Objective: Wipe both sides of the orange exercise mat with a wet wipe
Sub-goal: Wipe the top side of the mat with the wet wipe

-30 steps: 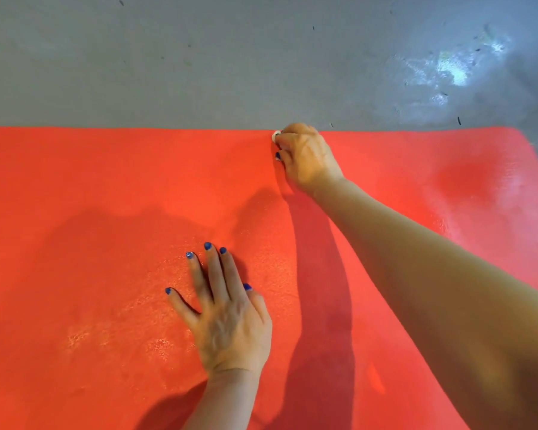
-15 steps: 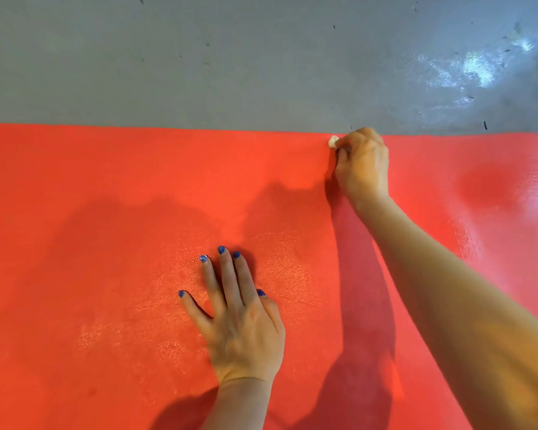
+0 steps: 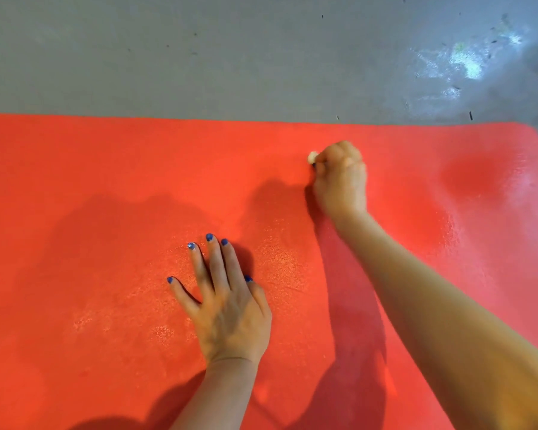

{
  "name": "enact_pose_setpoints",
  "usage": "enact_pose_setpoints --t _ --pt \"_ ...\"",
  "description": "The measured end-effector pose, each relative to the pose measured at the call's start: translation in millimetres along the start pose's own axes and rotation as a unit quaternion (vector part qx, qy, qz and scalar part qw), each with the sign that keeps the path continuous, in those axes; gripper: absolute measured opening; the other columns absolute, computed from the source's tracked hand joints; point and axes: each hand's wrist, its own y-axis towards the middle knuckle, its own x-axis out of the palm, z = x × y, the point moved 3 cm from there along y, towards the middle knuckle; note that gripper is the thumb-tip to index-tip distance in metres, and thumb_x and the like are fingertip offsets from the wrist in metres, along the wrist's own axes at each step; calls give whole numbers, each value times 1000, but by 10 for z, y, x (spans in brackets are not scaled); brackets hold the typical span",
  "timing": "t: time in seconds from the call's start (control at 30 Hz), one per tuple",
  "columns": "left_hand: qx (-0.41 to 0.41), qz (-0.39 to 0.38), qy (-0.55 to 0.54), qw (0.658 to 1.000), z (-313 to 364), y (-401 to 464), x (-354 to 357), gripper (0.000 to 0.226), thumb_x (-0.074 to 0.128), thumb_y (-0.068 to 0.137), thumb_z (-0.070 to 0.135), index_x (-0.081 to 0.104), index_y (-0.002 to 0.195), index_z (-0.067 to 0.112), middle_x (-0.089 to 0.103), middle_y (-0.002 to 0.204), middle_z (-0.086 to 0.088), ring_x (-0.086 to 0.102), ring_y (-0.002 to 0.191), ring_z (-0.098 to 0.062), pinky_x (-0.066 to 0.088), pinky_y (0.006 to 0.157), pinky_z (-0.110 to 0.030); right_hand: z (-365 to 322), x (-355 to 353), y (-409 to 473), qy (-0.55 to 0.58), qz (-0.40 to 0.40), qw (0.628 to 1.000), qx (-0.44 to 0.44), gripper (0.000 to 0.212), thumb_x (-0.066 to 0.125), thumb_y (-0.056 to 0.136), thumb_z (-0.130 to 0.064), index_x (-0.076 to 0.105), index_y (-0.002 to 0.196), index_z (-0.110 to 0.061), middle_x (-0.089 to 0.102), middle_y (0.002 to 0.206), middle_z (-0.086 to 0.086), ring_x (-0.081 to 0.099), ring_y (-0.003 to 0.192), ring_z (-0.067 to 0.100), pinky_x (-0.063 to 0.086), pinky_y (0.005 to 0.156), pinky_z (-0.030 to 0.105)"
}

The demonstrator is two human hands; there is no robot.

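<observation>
Wiping the orange mat (image 3: 106, 181) spread flat on grey floor (image 3: 199, 57).

Right hand (image 3: 340, 178) clenched around a wet wipe (image 3: 312, 157), near the mat's far edge; only a small pale nub visible past the knuckles, the rest hidden in the fist. Left hand (image 3: 227, 308) pressed flat on the mat, fingers straight. Mat cut off left and below.
</observation>
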Motion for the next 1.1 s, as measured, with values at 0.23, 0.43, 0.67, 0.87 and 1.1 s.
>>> enact_pose_setpoints --t 0.23,0.43,0.67,0.87,1.1 --pt "0 5 4 1000 9 7 8 68 30 89 26 36 154 4 24 166 -11 12 156 -34 9 116 -70 5 -40 -197 15 -49 995 -81 9 52 86 -9 59 91 -7 59 90 14 56 90 35 39 74 34" --pt "-5 9 7 1000 9 7 14 68 28 90 26 34 155 5 22 167 -10 10 156 -33 9 117 -70 278 -153 -188 -7 11 1000 27 15 52 80 -2 66 84 -2 60 90 21 57 88 40 38 75 38" --pt "-1 28 4 1000 2 -3 23 69 32 88 24 35 154 5 24 166 -11 11 156 -34 9 117 -70 -310 64 -580 58 -74 987 -128 5 63 84 -8 64 79 -6 59 86 12 55 82 35 42 73 38" --pt "-10 27 -10 1000 2 1 25 68 30 91 26 34 155 7 22 167 -10 9 156 -33 8 117 -69 395 -345 -553 68 -77 991 -80 9 63 75 -11 70 80 -10 66 90 8 59 90 33 46 81 39" --pt "-7 24 2 1000 1 -13 34 68 31 90 25 32 156 7 20 167 -11 8 156 -33 8 117 -69 -167 6 -678 103 -103 978 -146 8 66 81 -11 65 74 -8 62 82 8 57 80 34 45 71 41"
